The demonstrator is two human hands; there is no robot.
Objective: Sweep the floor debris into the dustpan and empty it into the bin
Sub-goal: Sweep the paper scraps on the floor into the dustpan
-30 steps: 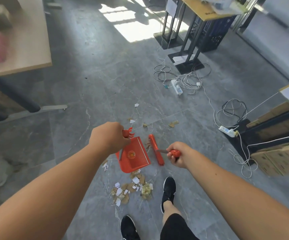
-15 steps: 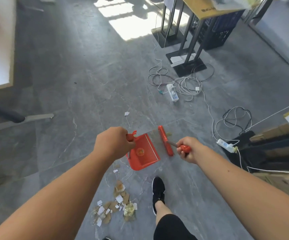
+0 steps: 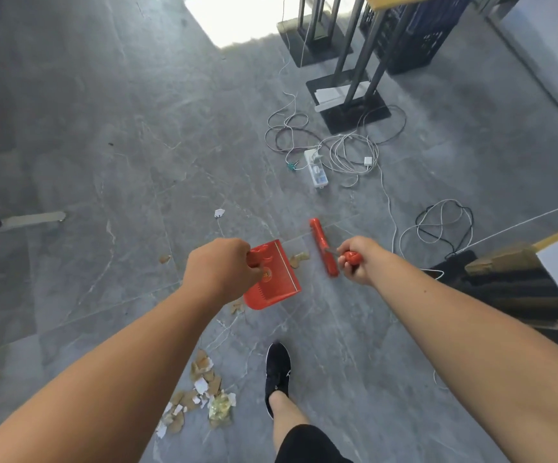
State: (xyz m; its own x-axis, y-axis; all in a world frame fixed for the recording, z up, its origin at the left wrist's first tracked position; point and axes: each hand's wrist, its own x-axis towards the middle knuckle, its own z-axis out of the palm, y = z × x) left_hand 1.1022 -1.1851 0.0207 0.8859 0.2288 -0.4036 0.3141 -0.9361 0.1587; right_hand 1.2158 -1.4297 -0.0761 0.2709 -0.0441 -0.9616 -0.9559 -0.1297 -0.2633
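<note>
the floor (image 3: pixel 110 135) is grey stone tiles with pale veins, and a bright patch of sunlight lies at the far side. on the far right stand the dark metal legs of a table (image 3: pixel 354 55), with a dark crate (image 3: pixel 414 35) behind them. two white power strips are visible only in part; one power strip (image 3: pixel 316 168) lies among loose white and dark cables.

the left hand (image 3: pixel 221 265) is closed around the handle of one red dustpan (image 3: pixel 272 279), which is in the middle, low over the floor. the right hand (image 3: pixel 357 259) is closed around the red handle of one red brush (image 3: pixel 322 247), just right of the dustpan. one pile of torn cardboard and paper debris (image 3: pixel 201 392) lies near, left of one black shoe (image 3: pixel 277 369). a few single scraps lie around the dustpan.
</note>
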